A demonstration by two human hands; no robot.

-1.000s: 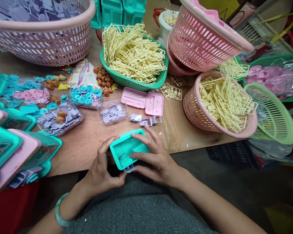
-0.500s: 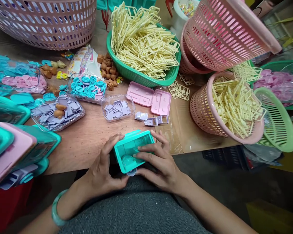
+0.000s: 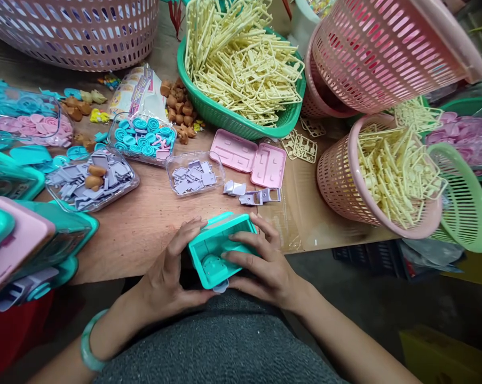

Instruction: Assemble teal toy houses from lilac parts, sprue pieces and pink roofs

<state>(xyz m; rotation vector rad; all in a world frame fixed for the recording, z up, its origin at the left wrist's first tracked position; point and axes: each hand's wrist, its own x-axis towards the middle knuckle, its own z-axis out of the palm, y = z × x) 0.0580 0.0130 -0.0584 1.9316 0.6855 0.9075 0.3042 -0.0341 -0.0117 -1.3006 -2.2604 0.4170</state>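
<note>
Between my hands is a turquoise plastic box (image 3: 208, 242), its open side tilted up toward me, held over my lap at the table's front edge. My left hand (image 3: 172, 266) grips its left side, fingers at the far corner and thumb at the near edge. My right hand (image 3: 265, 264) holds the right side; two of its fingers reach inside the box, and their tips are partly hidden. A small lavender piece (image 3: 221, 287) sticks out beneath the near edge, by my right thumb. Beyond the box lie lavender plastic parts (image 3: 251, 197) and a pink two-part panel (image 3: 249, 157).
Clear trays of lavender pieces (image 3: 195, 177) and turquoise swirl pieces (image 3: 142, 140) stand behind. A green basket (image 3: 292, 114) and a pink basket (image 3: 337, 176) hold cream sprues. Stacked turquoise and pink boxes (image 3: 28, 240) crowd the left edge.
The view has shifted slightly, so the table items sit a little differently in frame. Both hands keep their grip on the box, with my right fingers still inside it.
</note>
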